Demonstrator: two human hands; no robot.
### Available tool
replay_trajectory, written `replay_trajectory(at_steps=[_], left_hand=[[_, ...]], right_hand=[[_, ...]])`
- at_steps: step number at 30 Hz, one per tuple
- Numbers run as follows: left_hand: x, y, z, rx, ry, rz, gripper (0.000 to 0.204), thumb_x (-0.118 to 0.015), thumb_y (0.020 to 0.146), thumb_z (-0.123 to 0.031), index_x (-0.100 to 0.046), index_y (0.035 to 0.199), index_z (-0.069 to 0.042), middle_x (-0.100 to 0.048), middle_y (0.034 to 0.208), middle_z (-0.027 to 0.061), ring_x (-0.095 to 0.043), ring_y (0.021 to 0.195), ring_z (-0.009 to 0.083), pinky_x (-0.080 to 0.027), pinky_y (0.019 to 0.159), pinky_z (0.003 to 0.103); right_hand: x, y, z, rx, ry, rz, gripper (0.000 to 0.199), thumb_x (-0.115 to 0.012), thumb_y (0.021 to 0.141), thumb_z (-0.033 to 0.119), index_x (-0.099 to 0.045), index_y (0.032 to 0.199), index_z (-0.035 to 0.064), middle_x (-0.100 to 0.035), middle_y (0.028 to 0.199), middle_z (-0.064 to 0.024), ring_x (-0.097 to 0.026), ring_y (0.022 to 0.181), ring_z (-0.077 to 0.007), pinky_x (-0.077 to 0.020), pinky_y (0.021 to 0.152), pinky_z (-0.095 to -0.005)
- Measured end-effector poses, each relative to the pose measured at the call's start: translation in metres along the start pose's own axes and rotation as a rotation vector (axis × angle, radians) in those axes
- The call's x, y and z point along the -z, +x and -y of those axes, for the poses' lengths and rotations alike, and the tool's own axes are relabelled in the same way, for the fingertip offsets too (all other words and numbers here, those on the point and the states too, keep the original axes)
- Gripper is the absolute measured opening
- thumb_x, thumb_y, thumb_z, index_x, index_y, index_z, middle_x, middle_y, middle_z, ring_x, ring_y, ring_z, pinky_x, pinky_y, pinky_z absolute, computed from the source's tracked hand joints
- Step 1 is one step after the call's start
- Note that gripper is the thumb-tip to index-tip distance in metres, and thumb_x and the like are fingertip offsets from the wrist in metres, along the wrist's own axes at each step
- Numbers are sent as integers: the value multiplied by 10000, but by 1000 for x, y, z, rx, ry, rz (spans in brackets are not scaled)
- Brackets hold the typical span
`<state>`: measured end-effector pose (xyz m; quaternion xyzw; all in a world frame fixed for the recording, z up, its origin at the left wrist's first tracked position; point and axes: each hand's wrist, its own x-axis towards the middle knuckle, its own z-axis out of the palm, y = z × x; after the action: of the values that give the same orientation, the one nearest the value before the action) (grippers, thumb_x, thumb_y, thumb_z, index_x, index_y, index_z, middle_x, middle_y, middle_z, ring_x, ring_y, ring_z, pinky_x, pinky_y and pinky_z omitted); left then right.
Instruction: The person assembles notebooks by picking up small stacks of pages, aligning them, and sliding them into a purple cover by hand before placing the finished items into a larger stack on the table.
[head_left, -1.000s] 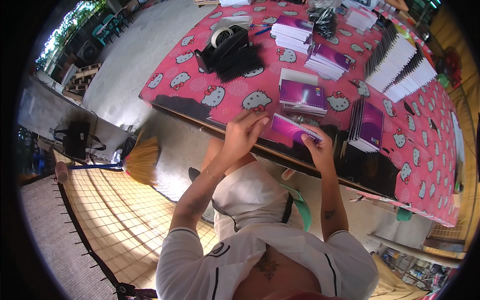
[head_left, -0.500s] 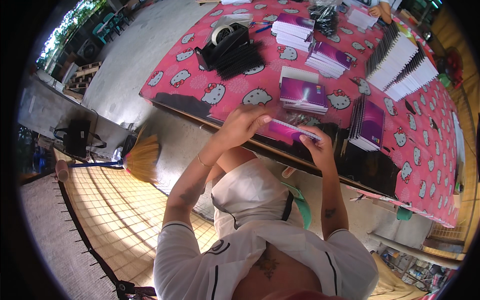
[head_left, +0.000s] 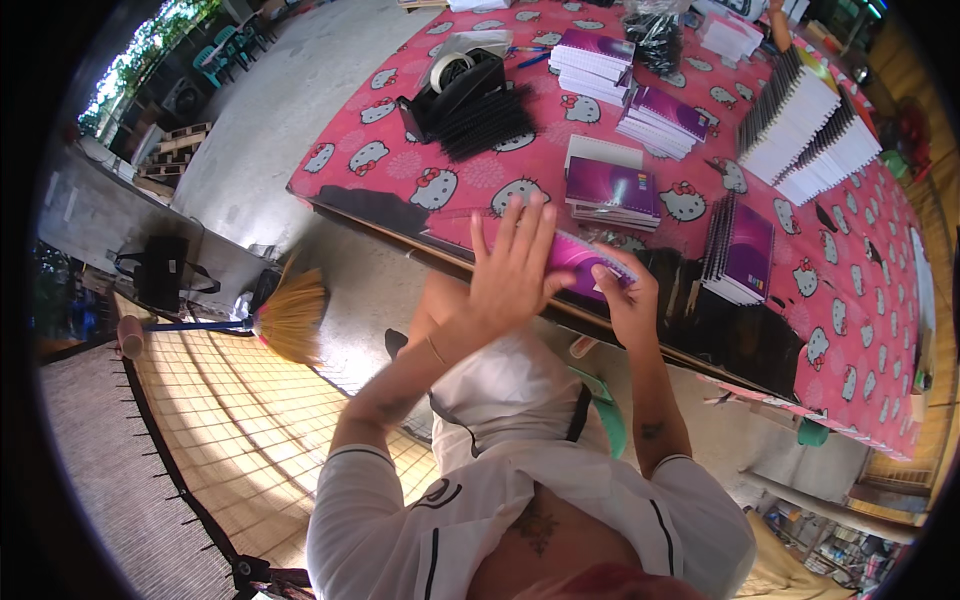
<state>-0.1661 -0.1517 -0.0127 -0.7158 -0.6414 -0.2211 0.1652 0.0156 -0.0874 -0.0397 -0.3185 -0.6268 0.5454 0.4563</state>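
A small purple notebook (head_left: 577,258) with a coil binding along its upper edge is tilted over the table's near edge. My right hand (head_left: 630,300) grips its right end, thumb on the cover. Across its left end lies my left hand (head_left: 512,268), fingers stretched and spread, palm turned toward the notebook; part of the cover is hidden behind it. Just beyond, a short pile of purple notebooks (head_left: 610,185) rests on the pink patterned tablecloth (head_left: 470,205).
Notebook stacks (head_left: 590,60) stand farther back, another (head_left: 738,250) at right, and tall white-edged stacks (head_left: 790,120) behind it. A black tape dispenser (head_left: 455,85) sits beside black binding coils (head_left: 485,122). A broom (head_left: 290,318) lies at left. Another person's arm (head_left: 779,28) shows at the far side.
My left hand has let go of the notebook's left end and spread flat over it. The notebook has tipped so more cover shows. The other person's hand has lifted off the white papers.
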Motion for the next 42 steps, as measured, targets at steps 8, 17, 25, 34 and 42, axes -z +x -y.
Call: replay_trajectory(at_steps=[8,17,25,34,42], left_hand=[[-10,3,5,83,11,75,806,-426,942,-592,-321,1505,-26,-266,1574,231,-205,1468,433,-18,1087,729],[-28,-19,2,41,-9,46,880,-405,927,-630,-288,1506,22,-280,1541,298,-222,1453,462,-32,1091,723],[-1,17,27,-187,-178,-15,340,-629,911,-299,-635,1158,-64,-656,1096,25,-571,1189,202,-82,1124,689],[-65,-81,-8,-168,3,150,872,-437,919,-627,-339,1464,47,-307,1543,257,-255,1456,404,-125,1087,722],[-73,-83,-6,-270,-5,83,875,-332,950,-645,-304,1479,51,-331,1524,276,-285,1419,467,-91,1107,694]], right_hand=[[1,6,2,30,-6,58,254,-636,952,76,-656,1189,-12,-706,1008,-49,-591,896,-76,-483,822,-245],[5,13,5,69,-135,131,250,-641,938,79,-669,1178,15,-712,998,-91,-626,854,-103,-499,809,-266],[12,11,-10,63,-155,234,285,-633,914,28,-659,1196,6,-729,1004,-111,-635,874,-96,-508,806,-260],[8,11,-10,55,-127,235,281,-639,911,39,-665,1189,9,-730,997,-135,-633,875,-87,-508,803,-269],[10,11,-6,28,-153,256,309,-643,923,66,-657,1230,40,-727,1052,-152,-623,871,-88,-509,810,-277]])
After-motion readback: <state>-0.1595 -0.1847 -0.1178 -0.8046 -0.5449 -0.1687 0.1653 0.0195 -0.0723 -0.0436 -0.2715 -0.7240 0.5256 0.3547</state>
